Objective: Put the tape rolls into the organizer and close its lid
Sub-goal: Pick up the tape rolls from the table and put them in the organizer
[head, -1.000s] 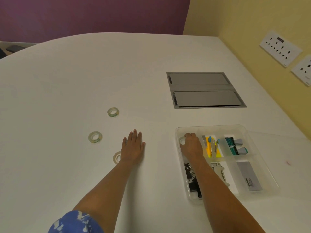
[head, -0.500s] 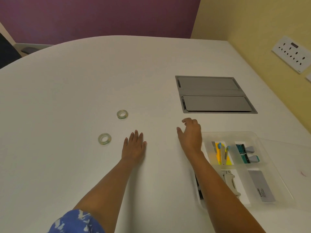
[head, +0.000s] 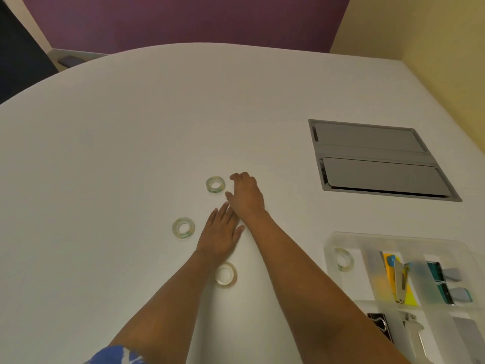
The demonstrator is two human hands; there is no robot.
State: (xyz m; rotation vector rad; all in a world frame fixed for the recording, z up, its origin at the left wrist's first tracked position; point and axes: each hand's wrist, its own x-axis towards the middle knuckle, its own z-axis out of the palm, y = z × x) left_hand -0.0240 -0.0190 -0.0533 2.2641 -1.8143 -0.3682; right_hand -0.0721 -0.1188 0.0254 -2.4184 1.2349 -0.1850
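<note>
Three clear tape rolls lie on the white table: the far tape roll [head: 215, 184], the left tape roll [head: 183, 227] and the near tape roll [head: 225, 274], partly under my left wrist. A fourth tape roll [head: 344, 259] sits in the far-left compartment of the clear plastic organizer [head: 331, 241] at lower right. My right hand [head: 246, 197] reaches across, fingers spread just right of the far roll, holding nothing. Flat on the table, palm down, rests my left hand [head: 221, 232], right of the left roll.
The organizer also holds a stapler, yellow notes, binder clips and a grey card. A grey cable hatch [head: 375, 158] is set in the table at the right. A yellow wall runs along the right side, a purple wall behind.
My right hand left the organizer, where a roll now lies, and swung left across the table to the far roll. My left hand stayed flat. The view shifted left.
</note>
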